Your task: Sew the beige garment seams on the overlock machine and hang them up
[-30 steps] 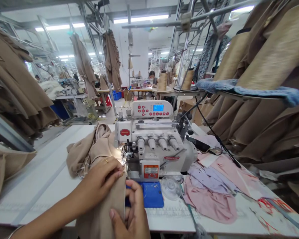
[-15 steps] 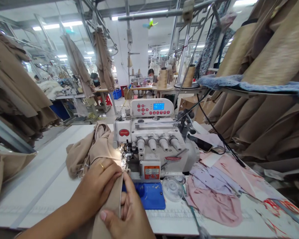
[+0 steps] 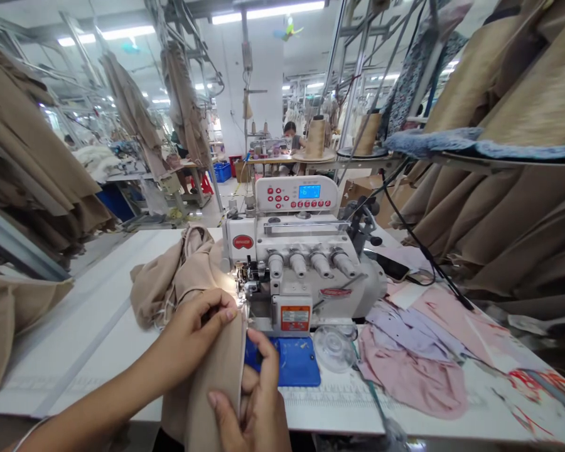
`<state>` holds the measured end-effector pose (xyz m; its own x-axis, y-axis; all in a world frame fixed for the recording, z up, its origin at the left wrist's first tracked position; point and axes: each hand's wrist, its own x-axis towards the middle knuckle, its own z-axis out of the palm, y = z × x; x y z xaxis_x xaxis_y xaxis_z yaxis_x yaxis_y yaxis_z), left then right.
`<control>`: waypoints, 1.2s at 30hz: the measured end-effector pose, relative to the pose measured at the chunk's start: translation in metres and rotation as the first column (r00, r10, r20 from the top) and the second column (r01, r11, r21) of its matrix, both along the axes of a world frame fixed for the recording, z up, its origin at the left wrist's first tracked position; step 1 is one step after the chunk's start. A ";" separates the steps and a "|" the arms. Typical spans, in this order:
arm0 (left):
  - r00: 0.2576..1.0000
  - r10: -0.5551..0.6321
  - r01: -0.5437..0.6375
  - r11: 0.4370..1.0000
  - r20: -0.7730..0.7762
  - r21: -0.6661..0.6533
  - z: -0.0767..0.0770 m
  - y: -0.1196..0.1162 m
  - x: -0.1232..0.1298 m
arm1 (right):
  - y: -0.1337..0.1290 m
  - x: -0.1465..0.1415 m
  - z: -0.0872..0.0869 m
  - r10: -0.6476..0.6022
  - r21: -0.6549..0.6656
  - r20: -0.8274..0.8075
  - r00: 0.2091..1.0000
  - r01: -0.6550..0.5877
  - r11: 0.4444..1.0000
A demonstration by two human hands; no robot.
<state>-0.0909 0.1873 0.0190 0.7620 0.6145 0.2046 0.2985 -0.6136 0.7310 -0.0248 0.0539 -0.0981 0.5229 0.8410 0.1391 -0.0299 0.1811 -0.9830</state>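
Observation:
A length of beige fabric (image 3: 216, 364) runs from the needle area of the white overlock sewing machine (image 3: 306, 263) down toward me. My left hand (image 3: 202, 323) pinches the fabric close to the lit presser foot, thumb and fingers together at its edge. Lower down, my right hand (image 3: 252, 395) grips the same strip along its right edge, thumb on top and the other fingers curled behind. Behind the needle, more of the beige cloth (image 3: 155, 282) lies bunched on the table. The stitching point itself is partly hidden by the machine parts.
Right of the machine lie pink fabric (image 3: 414, 370) and lilac scraps (image 3: 405, 329), with a dark phone (image 3: 390, 265) behind. A clear plastic dish (image 3: 333, 348) sits beside the blue plate (image 3: 299, 363). Thread cones (image 3: 315, 138) stand behind. Another person (image 3: 290, 135) sits farther back.
My left hand's fingers have drawn into a pinch on the fabric edge. My right hand has slid slightly down the strip, its index finger lifting off the edge. The camera view has shifted a little.

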 end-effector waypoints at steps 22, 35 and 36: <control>0.985 -0.116 0.166 0.469 -0.126 0.868 -0.005 -0.012 -0.020 | 0.002 0.000 0.002 0.081 0.019 -0.083 0.993 -0.080 0.997; 0.965 -0.103 0.262 0.334 -0.241 0.905 0.011 -0.021 -0.009 | -0.001 0.002 -0.006 0.064 0.056 0.088 0.994 -0.069 0.996; 0.961 -0.085 0.276 0.322 -0.263 0.906 0.012 -0.023 -0.008 | -0.002 0.002 -0.008 0.072 0.058 0.078 0.994 -0.076 0.995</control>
<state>-0.0987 0.1642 0.0308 0.9037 -0.0600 0.4240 0.1229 -0.9121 -0.3911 -0.0225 0.0523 -0.1056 0.4454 0.8658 0.2279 0.0286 0.2407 -0.9702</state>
